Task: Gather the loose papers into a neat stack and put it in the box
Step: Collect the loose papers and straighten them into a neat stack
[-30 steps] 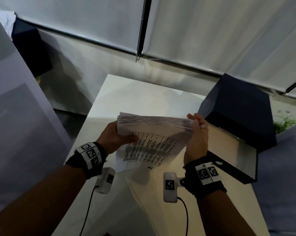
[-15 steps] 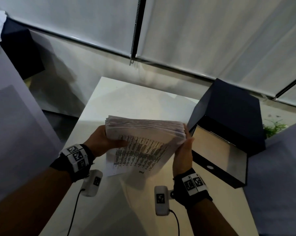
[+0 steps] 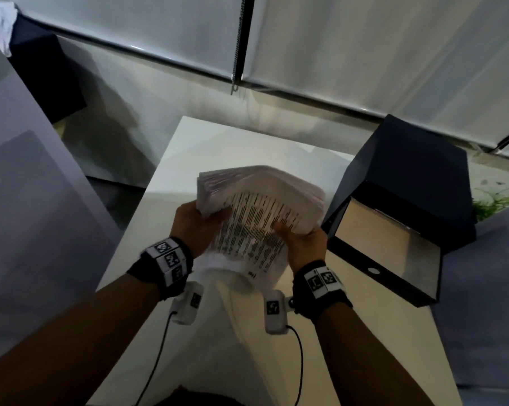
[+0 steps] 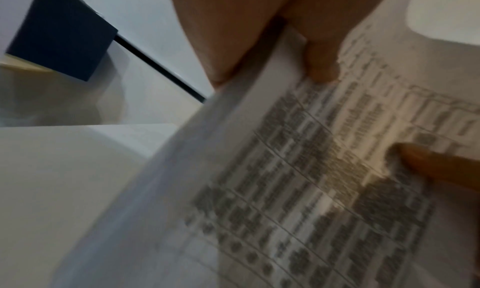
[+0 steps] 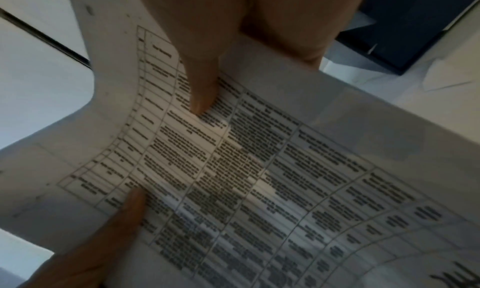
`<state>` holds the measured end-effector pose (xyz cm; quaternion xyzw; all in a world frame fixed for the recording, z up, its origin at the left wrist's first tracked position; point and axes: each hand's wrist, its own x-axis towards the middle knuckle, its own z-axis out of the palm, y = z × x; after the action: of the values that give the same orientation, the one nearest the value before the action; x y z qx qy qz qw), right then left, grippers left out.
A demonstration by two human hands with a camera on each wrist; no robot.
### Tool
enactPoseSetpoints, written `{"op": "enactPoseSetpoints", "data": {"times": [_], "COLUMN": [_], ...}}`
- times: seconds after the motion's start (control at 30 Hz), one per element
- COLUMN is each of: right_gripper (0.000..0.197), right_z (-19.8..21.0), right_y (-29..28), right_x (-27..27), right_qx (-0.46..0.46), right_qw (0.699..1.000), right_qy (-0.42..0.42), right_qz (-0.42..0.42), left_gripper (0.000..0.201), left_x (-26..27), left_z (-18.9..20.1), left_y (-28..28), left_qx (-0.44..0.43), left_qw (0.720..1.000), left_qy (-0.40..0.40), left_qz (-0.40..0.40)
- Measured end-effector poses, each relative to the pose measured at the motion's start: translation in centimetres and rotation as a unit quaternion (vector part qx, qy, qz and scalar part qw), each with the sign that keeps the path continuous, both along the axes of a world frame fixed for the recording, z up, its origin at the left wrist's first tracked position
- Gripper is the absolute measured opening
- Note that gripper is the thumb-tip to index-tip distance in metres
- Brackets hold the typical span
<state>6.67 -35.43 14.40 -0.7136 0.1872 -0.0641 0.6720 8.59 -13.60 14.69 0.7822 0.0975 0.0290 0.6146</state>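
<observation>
Gripping the paper stack [image 3: 259, 200], both hands hover beside the open box [image 3: 393, 230].

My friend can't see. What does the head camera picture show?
Two hands, left hand and right hand, hold a thick stack of printed papers above a white table. An open dark box sits just to the right.

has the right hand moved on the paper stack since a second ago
Yes. The right hand has dropped from the stack's top right corner to its lower right edge, thumb now on the printed face, next to the open dark box.
</observation>
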Motion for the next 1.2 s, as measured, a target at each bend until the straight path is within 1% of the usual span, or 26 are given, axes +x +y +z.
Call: {"op": "enactPoseSetpoints", "data": {"times": [0.07, 0.1, 0.17, 0.23, 0.3, 0.37, 0.47, 0.53, 0.6, 0.63, 0.73, 0.83, 0.9, 0.97, 1.03, 1.07, 1.1, 1.17, 1.2], "right_gripper": [0.034, 0.036, 0.043, 0.057, 0.067, 0.080, 0.091, 0.101, 0.111, 0.111, 0.095, 0.082, 0.074, 0.078, 0.089, 0.089, 0.082, 0.052, 0.042], "right_z": [0.4, 0.6, 0.3, -0.2, -0.8, -1.2, -1.0, -1.0, -0.6, -0.4, 0.2, 1.5, 2.3, 2.5, 2.5, 2.3, 2.0, 1.9, 2.2], "right_y": [0.4, 0.4, 0.6, 0.7, 0.5, 0.5, 0.6, 0.5, 0.3, 0.3, -0.1, -0.5, -0.5, -1.0, -1.5, -1.6, -1.6, -1.0, -0.6], "right_x": [-0.6, -1.0, -1.9, -2.5, -2.5, -2.5, -2.1, -1.5, -0.8, -0.5, 0.1, 0.5, 0.5, 1.0, 1.4, 1.4, 1.5, 1.4, 1.2], "right_qx": [0.007, 0.008, 0.003, 0.022, 0.025, 0.030, 0.047, 0.071, 0.065, 0.066, 0.088, 0.090, 0.106, 0.093, 0.050, 0.018, -0.009, -0.029, -0.030], "right_qw": [0.999, 0.998, 0.997, 0.997, 0.996, 0.997, 0.997, 0.996, 0.997, 0.997, 0.993, 0.992, 0.988, 0.989, 0.992, 0.993, 0.993, 0.993, 0.993], "right_qy": [-0.040, -0.058, -0.074, -0.076, -0.081, -0.075, -0.065, -0.050, -0.032, -0.031, -0.044, -0.077, -0.095, -0.099, -0.098, -0.091, -0.079, -0.066, -0.068], "right_qz": [-0.017, -0.018, -0.005, -0.004, -0.004, 0.017, 0.009, 0.026, 0.017, 0.018, 0.064, 0.035, 0.063, 0.062, 0.056, 0.073, 0.086, 0.089, 0.087], "left_gripper": [0.026, 0.027, 0.040, 0.048, 0.046, 0.045, 0.039, 0.038, 0.036, 0.035, 0.047, 0.047, 0.047, 0.040, 0.033, 0.033, 0.033, 0.032, 0.030], "left_x": [-0.7, -1.1, -1.6, -1.6, -1.2, -0.7, -0.1, 0.5, 0.8, 0.8, 1.0, 1.3, 1.3, 1.4, 1.4, 1.4, 1.3, 1.4, 1.5], "left_z": [0.5, 0.6, 0.2, -1.0, -1.7, -2.0, -1.9, -2.1, -2.2, -2.1, -1.9, -1.5, -0.9, -0.2, 0.3, 0.5, 0.8, 1.0, 1.1], "left_y": [-0.9, -1.2, -1.1, -0.3, 0.5, 1.0, 1.5, 1.9, 2.1, 2.2, 2.4, 2.6, 2.8, 2.8, 2.8, 2.7, 2.5, 2.0, 1.6], "left_qx": [-0.008, -0.016, -0.018, -0.037, -0.038, -0.045, -0.044, -0.031, -0.034, -0.042, -0.066, -0.061, -0.060, -0.055, -0.046, -0.043, -0.044, -0.049, -0.054], "left_qw": [0.998, 0.997, 0.996, 0.998, 0.999, 0.997, 0.996, 0.995, 0.993, 0.992, 0.989, 0.987, 0.984, 0.985, 0.988, 0.990, 0.992, 0.994, 0.994], "left_qy": [-0.045, -0.065, -0.077, -0.050, -0.007, 0.025, 0.034, 0.033, 0.036, 0.035, 0.030, 0.017, 0.005, -0.011, -0.034, -0.045, -0.056, -0.072, -0.077], "left_qz": [0.040, 0.044, 0.031, 0.013, -0.018, -0.054, -0.075, -0.088, -0.107, -0.118, -0.129, -0.146, -0.167, -0.163, -0.143, -0.127, -0.108, -0.065, -0.053]}}
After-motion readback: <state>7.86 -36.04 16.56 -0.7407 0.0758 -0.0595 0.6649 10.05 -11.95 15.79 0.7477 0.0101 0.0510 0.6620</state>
